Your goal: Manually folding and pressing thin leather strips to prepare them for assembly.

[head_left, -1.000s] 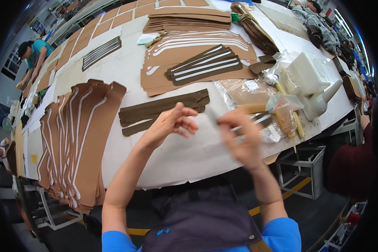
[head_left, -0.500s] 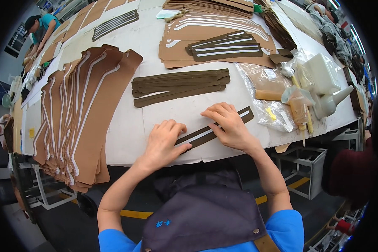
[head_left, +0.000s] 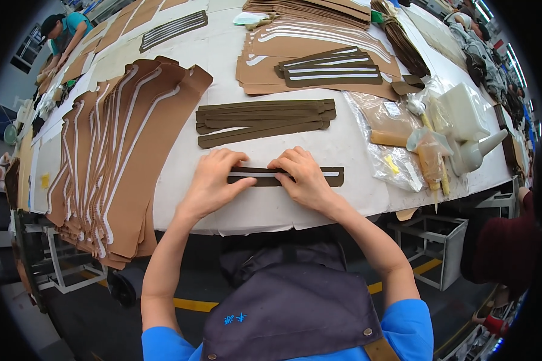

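Observation:
A dark olive strip (head_left: 330,175) with a white line along its middle lies on the table in front of me, almost level from left to right. My left hand (head_left: 214,180) is curled around its left end, thumb at the near edge and fingertips by the far edge. Toward the middle, my right hand (head_left: 304,180) pinches the strip, its thumb over the white line. The left tip is partly hidden by my hand. Just beyond lies a loose pile of similar olive strips (head_left: 265,115), mostly with plain sides up.
Brown panels (head_left: 156,144) with white lines fan out at left. More olive strips (head_left: 334,75) rest on brown sheets (head_left: 259,78) at the back. At right are a clear plastic bag (head_left: 397,171), a glue-filled bag (head_left: 430,156) and a white spouted bottle (head_left: 473,150). A co-worker (head_left: 66,36) leans in far left.
The strip has turned from a slant to nearly level and shifted left. Both my hands have moved left with it, and the right hand has closed in on the strip.

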`<state>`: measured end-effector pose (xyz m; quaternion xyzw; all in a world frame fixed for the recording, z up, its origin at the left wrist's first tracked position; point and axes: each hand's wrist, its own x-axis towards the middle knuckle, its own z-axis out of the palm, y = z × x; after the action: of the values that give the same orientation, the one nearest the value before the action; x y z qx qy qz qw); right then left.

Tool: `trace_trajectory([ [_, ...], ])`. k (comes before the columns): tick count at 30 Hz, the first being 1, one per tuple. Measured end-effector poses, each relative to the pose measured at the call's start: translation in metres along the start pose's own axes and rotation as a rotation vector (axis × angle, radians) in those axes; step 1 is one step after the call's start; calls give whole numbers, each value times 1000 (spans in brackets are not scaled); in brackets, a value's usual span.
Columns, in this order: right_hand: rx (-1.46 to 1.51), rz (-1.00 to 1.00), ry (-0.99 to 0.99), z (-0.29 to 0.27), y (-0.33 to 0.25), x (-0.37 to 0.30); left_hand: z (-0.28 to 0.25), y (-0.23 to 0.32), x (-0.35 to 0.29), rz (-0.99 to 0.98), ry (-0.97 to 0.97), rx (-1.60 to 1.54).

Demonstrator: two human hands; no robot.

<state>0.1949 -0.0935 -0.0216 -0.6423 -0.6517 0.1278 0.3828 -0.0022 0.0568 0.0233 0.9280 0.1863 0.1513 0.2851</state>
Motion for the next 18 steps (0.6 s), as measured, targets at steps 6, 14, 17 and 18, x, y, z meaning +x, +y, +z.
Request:
trace_trajectory([
  [6,-4,31,38,1,0,2,28,-2,15,125,20,-19],
  [14,12,-37,65,0,4,-4,31,-13,12,247,14,-107],
  [17,-11,-84,47,-3,5,-6,32,-18,10,283,11,-72],
  [18,-31,-107,19,-3,5,-7,31,-18,9,284,8,-75],
])
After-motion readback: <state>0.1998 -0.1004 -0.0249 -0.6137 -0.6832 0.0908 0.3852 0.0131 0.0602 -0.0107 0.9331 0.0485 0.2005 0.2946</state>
